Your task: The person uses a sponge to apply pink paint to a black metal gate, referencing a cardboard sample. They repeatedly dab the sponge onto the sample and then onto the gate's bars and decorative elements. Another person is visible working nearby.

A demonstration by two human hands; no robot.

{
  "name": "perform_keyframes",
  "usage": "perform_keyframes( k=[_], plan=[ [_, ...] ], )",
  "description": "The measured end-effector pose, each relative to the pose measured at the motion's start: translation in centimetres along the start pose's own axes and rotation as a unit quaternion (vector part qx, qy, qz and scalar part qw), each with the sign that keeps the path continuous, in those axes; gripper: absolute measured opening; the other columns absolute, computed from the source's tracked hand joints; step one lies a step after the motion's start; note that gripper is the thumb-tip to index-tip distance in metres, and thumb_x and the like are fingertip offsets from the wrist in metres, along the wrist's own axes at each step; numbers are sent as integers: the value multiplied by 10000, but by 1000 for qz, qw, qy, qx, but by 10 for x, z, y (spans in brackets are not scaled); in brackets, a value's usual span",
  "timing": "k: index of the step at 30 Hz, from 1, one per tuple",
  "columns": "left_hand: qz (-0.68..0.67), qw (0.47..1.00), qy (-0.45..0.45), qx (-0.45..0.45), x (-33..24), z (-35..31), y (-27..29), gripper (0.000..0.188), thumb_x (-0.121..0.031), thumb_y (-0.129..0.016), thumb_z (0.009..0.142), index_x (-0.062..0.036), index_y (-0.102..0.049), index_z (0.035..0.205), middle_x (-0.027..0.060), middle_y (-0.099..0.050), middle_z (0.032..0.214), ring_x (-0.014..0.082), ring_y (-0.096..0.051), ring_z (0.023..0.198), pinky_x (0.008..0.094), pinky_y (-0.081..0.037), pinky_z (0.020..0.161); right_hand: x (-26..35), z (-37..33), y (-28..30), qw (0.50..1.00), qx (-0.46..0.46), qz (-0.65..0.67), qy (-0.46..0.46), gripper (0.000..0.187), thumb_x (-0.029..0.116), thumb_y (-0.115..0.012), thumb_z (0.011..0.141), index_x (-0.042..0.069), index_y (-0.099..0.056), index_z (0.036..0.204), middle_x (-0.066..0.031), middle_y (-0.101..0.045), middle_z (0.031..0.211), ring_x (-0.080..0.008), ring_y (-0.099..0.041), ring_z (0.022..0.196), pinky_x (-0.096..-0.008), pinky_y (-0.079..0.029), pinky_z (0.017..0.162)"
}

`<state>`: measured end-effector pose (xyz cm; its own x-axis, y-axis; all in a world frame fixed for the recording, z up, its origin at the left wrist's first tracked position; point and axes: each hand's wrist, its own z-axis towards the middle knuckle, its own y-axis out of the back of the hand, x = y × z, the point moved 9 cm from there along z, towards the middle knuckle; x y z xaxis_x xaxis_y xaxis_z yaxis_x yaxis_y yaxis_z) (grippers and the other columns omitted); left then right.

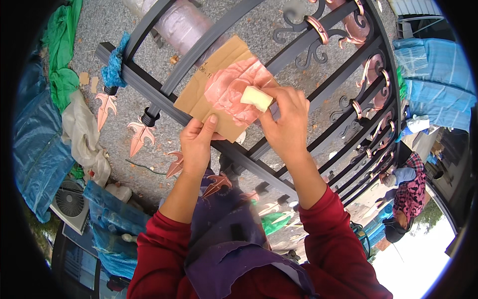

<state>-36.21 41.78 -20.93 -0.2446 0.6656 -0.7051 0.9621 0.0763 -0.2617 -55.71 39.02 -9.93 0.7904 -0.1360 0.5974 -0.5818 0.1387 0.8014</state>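
My left hand (pixel 198 139) grips the lower left edge of a piece of brown cardboard (pixel 195 94), thumb on top. A glossy copper-pink smear of paint (pixel 224 84) covers much of the cardboard's middle and right side. Pinched in my right hand (pixel 288 117) is a pale yellow sponge block (pixel 256 98), which lies over the paint and appears to touch it. Beneath the cardboard runs a black metal railing (pixel 234 155) with spear-shaped copper tips (pixel 141 138) along its near side. Fingers of my left hand below the cardboard are mostly hidden.
Black scrollwork with copper collars (pixel 317 29) fills the railing's far right part. Blue cloth (pixel 115 62) wraps a bar end. A plastic-wrapped roll (pixel 181 22) lies behind. Blue tarpaulins (pixel 438 74) hang at the sides. Another person (pixel 411 184) is at the right.
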Motion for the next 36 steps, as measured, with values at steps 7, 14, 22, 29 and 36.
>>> perform_keyframes(
  k=[7, 14, 22, 29, 36],
  plan=[
    [1, 1000, -1, 2, 2, 1, 1, 291, -216, -582, 940, 16, -606, 1113, 88, -669, 949, 150, -667, 778, 260, -565, 645, 2, 2, 3, 999, 34, -25, 5, 255, 64, -690, 681, 88, -635, 929, -44, -605, 921, -251, -519, 886, -364, -361, 791],
    [8, 1000, 1, -1, 4, 2, 3, 276, -206, -573, 945, 18, -607, 1101, 77, -665, 935, 142, -664, 764, 253, -563, 620, -33, 18, 42, 996, 72, 27, -35, 221, 93, -694, 697, 64, -629, 907, -82, -586, 866, -278, -527, 874, -371, -375, 821],
    [11, 1000, 10, -13, 5, 2, 5, 267, -197, -575, 941, 10, -599, 1107, 68, -664, 939, 137, -664, 759, 248, -565, 612, -113, 135, 114, 986, -121, 110, -19, 305, -33, -655, 763, 95, -656, 1040, -40, -625, 980, -190, -551, 949, -301, -437, 842],
    [26, 1000, 9, -13, 4, 2, 5, 267, -197, -571, 943, 4, -598, 1116, 59, -661, 927, 133, -661, 761, 249, -562, 613, -98, 198, 65, 979, -61, -95, 168, 376, -79, -615, 718, 166, -717, 984, -25, -652, 1021, -233, -565, 961, -332, -407, 895],
    [20, 1000, 15, -18, 5, 1, 5, 258, -196, -566, 948, 1, -604, 1109, 50, -659, 897, 128, -657, 748, 249, -558, 615, -102, 216, 89, 963, -145, -145, 176, 304, 31, -598, 796, 272, -732, 923, 45, -644, 912, -228, -528, 884, -363, -379, 819]
  ],
)
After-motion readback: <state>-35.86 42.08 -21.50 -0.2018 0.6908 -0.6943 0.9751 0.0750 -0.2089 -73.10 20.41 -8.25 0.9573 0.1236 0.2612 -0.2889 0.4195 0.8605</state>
